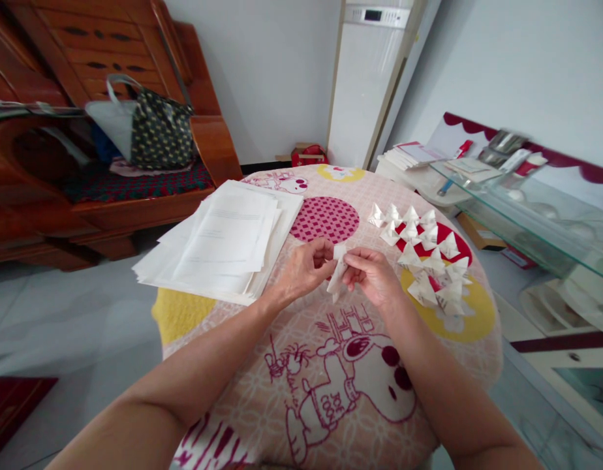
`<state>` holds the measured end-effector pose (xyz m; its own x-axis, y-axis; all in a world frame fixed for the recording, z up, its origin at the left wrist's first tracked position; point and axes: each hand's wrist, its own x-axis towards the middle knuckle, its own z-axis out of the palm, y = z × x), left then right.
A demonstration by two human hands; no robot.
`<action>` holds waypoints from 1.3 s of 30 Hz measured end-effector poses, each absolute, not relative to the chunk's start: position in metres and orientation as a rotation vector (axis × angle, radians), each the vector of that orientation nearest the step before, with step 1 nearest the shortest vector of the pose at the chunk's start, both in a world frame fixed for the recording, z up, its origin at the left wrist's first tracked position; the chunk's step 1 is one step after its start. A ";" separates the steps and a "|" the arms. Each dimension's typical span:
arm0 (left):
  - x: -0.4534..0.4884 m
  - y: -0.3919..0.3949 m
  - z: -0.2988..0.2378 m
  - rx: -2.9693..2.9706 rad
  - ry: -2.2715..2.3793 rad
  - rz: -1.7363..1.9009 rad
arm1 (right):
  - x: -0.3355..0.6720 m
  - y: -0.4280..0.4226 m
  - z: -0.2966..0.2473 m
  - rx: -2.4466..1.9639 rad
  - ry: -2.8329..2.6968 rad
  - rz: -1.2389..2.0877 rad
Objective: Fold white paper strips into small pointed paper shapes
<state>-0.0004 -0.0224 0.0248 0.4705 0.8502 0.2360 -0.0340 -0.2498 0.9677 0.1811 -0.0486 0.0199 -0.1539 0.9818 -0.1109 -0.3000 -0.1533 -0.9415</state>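
Both hands meet over the middle of a round table covered with a pink cartoon-print cloth (331, 391). Between them is a small folded strip of white paper (339, 274). My left hand (304, 267) pinches its upper left side with curled fingers. My right hand (372, 274) pinches its right side, fingers closed on it. Several finished folded white paper pieces (429, 258) lie in rows on the cloth just to the right of my right hand. A stack of white paper sheets (223, 241) lies to the left of my left hand.
A wooden bench (110, 189) with a dark patterned bag (157, 130) stands at the back left. A tall white appliance (365, 78) is behind the table. A glass shelf (536, 209) with papers and small items runs along the right.
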 end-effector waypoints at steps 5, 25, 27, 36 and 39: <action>0.001 -0.024 0.023 1.663 0.745 1.018 | 0.181 -0.049 0.020 -0.992 -1.011 1.534; 0.001 -0.027 0.027 1.938 0.887 1.060 | 0.171 -0.057 0.029 -1.024 -1.051 1.422; 0.001 -0.028 0.028 1.985 0.896 1.075 | 0.170 -0.057 0.030 -1.029 -1.068 1.414; 0.001 -0.030 0.030 1.944 0.896 1.051 | 0.170 -0.059 0.032 -1.027 -1.050 1.400; 0.002 -0.031 0.032 1.932 0.903 1.047 | 0.170 -0.058 0.032 -1.017 -1.039 1.414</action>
<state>0.0015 -0.0309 0.0316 0.4173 0.8374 0.3531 0.2269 -0.4722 0.8518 0.1699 -0.0582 0.0322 -0.0788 0.9959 -0.0441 -0.2551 -0.0630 -0.9649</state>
